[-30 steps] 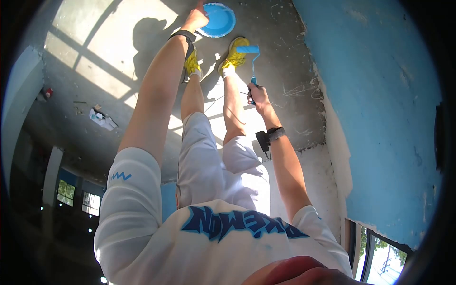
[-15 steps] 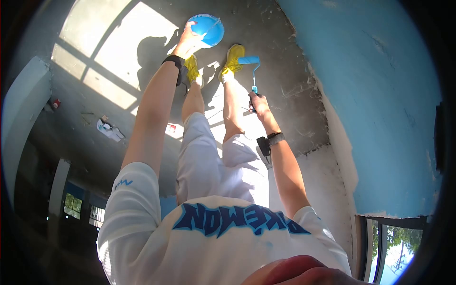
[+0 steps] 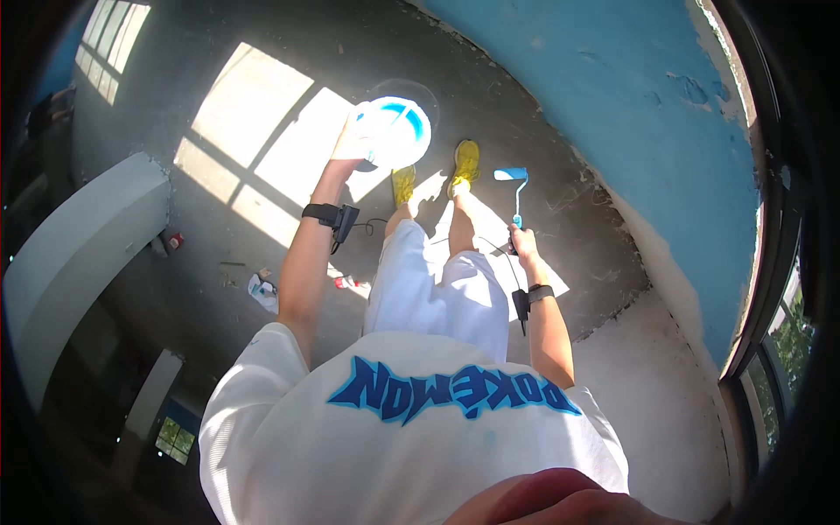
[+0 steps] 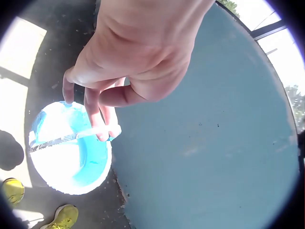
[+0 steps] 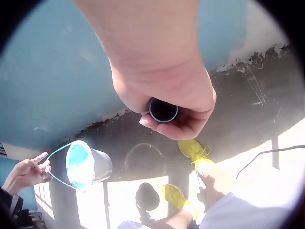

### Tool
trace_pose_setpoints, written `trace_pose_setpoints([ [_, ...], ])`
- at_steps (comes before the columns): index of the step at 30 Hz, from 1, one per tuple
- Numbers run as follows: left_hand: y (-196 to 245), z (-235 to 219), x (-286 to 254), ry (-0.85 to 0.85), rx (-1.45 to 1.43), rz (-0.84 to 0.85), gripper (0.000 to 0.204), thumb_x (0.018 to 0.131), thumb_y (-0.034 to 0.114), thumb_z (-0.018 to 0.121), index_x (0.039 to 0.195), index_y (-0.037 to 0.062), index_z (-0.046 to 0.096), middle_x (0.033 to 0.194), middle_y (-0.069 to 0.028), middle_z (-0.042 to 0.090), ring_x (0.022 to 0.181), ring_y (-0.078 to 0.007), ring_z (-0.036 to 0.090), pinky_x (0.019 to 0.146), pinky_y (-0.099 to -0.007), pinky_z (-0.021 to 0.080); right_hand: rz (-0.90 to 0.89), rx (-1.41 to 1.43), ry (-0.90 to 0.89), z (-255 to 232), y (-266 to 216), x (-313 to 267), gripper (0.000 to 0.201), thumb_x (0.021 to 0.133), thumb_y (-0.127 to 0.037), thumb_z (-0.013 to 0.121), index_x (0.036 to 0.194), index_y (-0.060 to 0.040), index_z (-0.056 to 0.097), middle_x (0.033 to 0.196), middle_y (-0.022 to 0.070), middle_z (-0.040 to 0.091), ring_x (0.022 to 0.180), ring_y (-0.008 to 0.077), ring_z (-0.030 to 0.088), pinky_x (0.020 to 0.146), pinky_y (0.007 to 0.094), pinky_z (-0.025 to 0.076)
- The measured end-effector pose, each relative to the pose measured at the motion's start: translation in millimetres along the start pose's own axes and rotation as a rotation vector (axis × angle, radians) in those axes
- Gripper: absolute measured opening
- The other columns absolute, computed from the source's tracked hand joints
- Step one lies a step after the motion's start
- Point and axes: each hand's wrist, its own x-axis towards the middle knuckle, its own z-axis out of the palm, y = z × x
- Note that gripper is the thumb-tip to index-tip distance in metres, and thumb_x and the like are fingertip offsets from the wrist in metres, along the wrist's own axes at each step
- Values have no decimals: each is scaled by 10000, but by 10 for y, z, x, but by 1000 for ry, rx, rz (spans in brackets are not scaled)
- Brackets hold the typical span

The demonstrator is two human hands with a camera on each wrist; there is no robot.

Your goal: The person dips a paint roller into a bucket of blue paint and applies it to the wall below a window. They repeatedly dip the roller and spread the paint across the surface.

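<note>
My left hand (image 3: 353, 140) grips the wire handle (image 4: 62, 141) of a paint bucket (image 5: 103, 164), its fingers curled at the middle of the wire. The bucket is off the floor, and its rim and inner wall are coated with bright blue paint. In the right wrist view the bucket hangs tilted beside the left hand. My right hand (image 3: 525, 243) holds a paint roller (image 3: 511, 174) by its handle, with the blue sleeve pointing away from me. The right wrist view shows the hollow handle end (image 5: 163, 109) inside the curled fingers; the sleeve is hidden there.
A blue-painted wall (image 3: 604, 79) runs along the right, with a window (image 3: 783, 350) beyond it. Two yellow shoes (image 3: 466, 162) stand on the concrete floor. A faint round mark (image 5: 144, 160) lies near the bucket. Scraps of litter (image 3: 262, 291) lie to the left.
The left hand has lifted the bucket and brought it closer. The head view has turned, showing more window at right. The right hand still holds the roller.
</note>
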Motion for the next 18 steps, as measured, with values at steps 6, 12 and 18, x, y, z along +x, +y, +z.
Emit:
trace_pose_setpoints([
  [6,989,-218,-476,18,62,3,795,698,-89,459,1445,22,209,1007,-155,598,733,-151,603,667,-263,502,52,278,52,-213,594,-524,242,882,-218,535,723,-37,519,541,27,456,423,138,453,388,295,403],
  [12,1742,-114,-740,-5,86,-85,917,675,-155,507,1466,89,113,1161,-292,515,819,-228,667,641,-303,558,95,669,49,-315,1097,-1197,221,880,-199,523,698,-96,451,530,-6,390,407,122,402,362,286,351],
  [18,2104,-72,-1132,-116,87,-68,860,769,-125,513,1460,89,48,985,-269,633,701,-264,696,656,-335,559,103,929,101,-239,1759,-1817,162,891,-204,488,747,-152,434,565,-57,364,429,62,357,390,229,299],
])
